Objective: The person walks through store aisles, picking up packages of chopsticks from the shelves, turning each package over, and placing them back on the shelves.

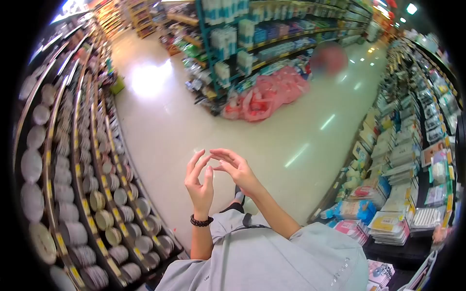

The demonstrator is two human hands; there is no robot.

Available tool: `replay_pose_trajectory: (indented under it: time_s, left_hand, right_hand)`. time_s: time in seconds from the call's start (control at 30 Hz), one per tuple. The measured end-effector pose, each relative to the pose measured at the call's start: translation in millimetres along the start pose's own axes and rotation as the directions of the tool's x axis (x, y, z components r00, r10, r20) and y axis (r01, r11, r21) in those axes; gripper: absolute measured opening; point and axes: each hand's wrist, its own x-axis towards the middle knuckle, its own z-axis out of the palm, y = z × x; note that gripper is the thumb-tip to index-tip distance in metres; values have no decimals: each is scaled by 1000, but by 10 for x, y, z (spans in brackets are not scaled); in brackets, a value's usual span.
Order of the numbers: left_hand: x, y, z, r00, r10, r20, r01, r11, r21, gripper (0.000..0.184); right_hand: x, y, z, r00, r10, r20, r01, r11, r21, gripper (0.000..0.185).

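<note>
My left hand [198,185] is raised in front of my chest, fingers curved and apart, a dark beaded bracelet [201,221] around its wrist. Opposite it, my right hand [239,170] arches inward with bent fingers. The fingertips of both hands come close together, and whether they touch is hard to tell. Neither hand holds anything. Beneath them lies the pale shop floor [184,131], with part of a shoe [239,194] showing just below my right hand.
Shelves of stacked bowls [103,219] line the left side. Packaged goods [388,223] fill the racks on the right. Ahead, large pink plastic bags [276,92] rest on the floor against a shelf end [206,58]. A blurred reddish patch [329,59] is beyond them.
</note>
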Motion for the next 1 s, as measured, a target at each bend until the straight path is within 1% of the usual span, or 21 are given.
replay_pose_trajectory:
  time_s: [0.03,0.1,0.13,0.2,0.23,0.3,0.33,0.4,0.43,0.5,0.53,0.6,0.63,0.67,0.7,0.77,0.8,0.9,0.93,1.0]
  left_hand:
    - [235,-51,156,997,45,58,-46,999,25,38]
    - [677,-51,496,995,-54,86,67,986,-150,35]
    - [894,-66,672,989,-106,108,128,965,-231,33]
    - [1296,-157,997,987,-14,157,50,973,-225,31]
    - [1462,-199,1162,982,24,186,17,976,-215,30]
    - [1765,-231,1538,971,-7,237,70,963,-259,30]
    - [1864,-244,1707,961,-21,275,99,956,-274,29]
    - [1973,-323,2054,926,-43,375,173,932,-319,32]
    - [2002,-359,2218,903,-52,426,212,917,-337,34]
    - [2039,-387,2623,868,24,496,165,928,-334,35]
    - [2042,-386,2825,849,63,524,138,931,-337,36]
    - [2060,-384,3221,773,16,634,272,894,-355,38]
    - [2069,-385,3400,732,-5,682,335,873,-354,40]
    - [2122,-382,3552,711,-19,703,343,882,-323,40]
    - [2156,-390,3738,712,59,700,236,919,-317,40]
    - [2259,-449,4108,691,220,688,-2,953,-302,40]
    - [2297,-477,4335,677,156,719,136,934,-330,39]
    - [2531,-455,4919,634,50,772,288,911,-296,39]
    - [2640,-418,5125,644,102,758,198,935,-294,38]
    - [2837,-361,5568,642,169,748,125,939,-319,39]
  right_hand:
    - [151,-81,-134,1000,1,-22,-1,1000,-22,38]
    - [509,-314,-434,999,-6,-54,1,997,-79,37]
    - [666,-470,-558,997,-16,-81,12,999,-52,37]
    - [877,-726,-787,990,-22,-138,25,1000,15,37]
    - [977,-791,-943,980,-72,-185,65,997,-44,38]
    - [1077,-853,-1235,943,-162,-291,121,981,-152,39]
    - [1063,-908,-1355,931,-151,-332,118,986,-119,39]
    - [1059,-1077,-1639,899,-154,-409,140,988,-66,39]
    - [1077,-1075,-1789,863,-199,-464,157,979,-128,39]
    - [1107,-1034,-2153,779,-284,-559,167,953,-252,38]
    - [1091,-1137,-2263,776,-248,-581,174,968,-181,37]
    - [1082,-1374,-2509,778,-182,-602,200,979,-37,36]
    - [1111,-1405,-2670,744,-227,-628,224,971,-86,36]
    - [1202,-1435,-2816,713,-269,-648,240,961,-135,36]
    - [1256,-1465,-2994,681,-311,-663,259,949,-179,36]
    - [1363,-1564,-3399,679,-286,-677,255,956,-147,36]
    - [1447,-1649,-3630,680,-276,-679,257,957,-131,36]
    - [1726,-1959,-4216,628,-304,-717,293,945,-145,38]
    - [1802,-2078,-4396,621,-324,-714,295,940,-170,38]
    - [1907,-2369,-4776,614,-358,-703,282,932,-227,38]
